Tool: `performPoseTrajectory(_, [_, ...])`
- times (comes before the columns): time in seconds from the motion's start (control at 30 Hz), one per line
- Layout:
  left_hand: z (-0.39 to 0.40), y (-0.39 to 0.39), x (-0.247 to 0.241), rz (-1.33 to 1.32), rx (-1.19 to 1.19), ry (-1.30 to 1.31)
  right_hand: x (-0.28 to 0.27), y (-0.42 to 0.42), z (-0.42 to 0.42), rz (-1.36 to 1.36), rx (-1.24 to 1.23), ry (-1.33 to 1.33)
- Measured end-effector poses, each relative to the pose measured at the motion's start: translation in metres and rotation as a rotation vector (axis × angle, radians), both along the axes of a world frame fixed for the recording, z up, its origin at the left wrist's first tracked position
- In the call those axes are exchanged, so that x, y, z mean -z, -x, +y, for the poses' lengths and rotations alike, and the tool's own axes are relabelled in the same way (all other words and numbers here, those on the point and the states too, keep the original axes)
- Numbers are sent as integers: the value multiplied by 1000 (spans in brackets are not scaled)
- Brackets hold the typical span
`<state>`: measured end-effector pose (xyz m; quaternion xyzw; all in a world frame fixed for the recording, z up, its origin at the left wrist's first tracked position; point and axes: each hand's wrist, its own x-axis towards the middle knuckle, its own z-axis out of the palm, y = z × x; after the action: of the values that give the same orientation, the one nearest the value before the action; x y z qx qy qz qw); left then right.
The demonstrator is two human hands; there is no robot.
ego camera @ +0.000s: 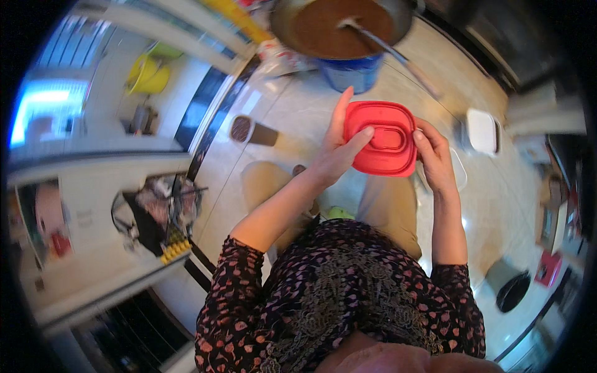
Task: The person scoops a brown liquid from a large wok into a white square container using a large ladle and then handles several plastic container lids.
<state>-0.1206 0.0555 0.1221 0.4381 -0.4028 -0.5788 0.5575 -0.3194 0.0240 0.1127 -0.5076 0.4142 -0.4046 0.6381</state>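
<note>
In front of my knees I hold a red plastic container lid (385,161), squarish with rounded corners and a raised oval ring in its middle. My left hand (343,144) grips its left edge, with the thumb lying over the face. My right hand (433,151) pinches the right edge. Whether a container sits under the lid cannot be seen. Beyond my hands, a wide pan (284,28) of brown sauce (322,28) rests on a blue bucket (350,74). A long-handled ladle or spatula (396,55) leans in it, its handle over the rim.
A tall brown container (263,134) with dark contents stands left on the tiled floor (224,186). At right are a white-topped container (482,130) and a clear one (459,170), partly behind my right hand. A lined bin (508,284) stands lower right. Plastic bags (280,58) lie beside the bucket.
</note>
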Motion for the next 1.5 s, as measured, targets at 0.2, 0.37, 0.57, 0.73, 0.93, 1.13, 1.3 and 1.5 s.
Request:
performPoseTrajectory(0.2, [32, -83, 18, 257, -136, -125, 6, -87, -2, 41, -175, -33])
performPoseTrajectory(0.37, [62, -129, 33, 367, -307, -212, -7, -142, 3, 35, -503, -222])
performPoseTrajectory(0.57, [68, -164, 68, 642, -551, -263, 4, -183, 5, -218, -616, -371])
performPoseTrajectory(0.73, [68, -168, 64, 642, -498, -192, 14, -199, 7, -235, -638, -475])
performPoseTrajectory(0.93, [75, -153, 45, 593, -403, -91, 12, -190, 18, -341, -652, -599])
performPoseTrajectory(1.13, [87, -141, 44, 48, -254, -18, 10, -168, 24, -176, -372, -518])
performPoseTrajectory(1.3, [88, -138, 49, -266, -231, 208, 0, -148, 28, -101, -485, -63])
performPoseTrajectory(1.5, [96, -130, 30, 224, -173, -107, -20, -143, 53, 72, -319, 542])
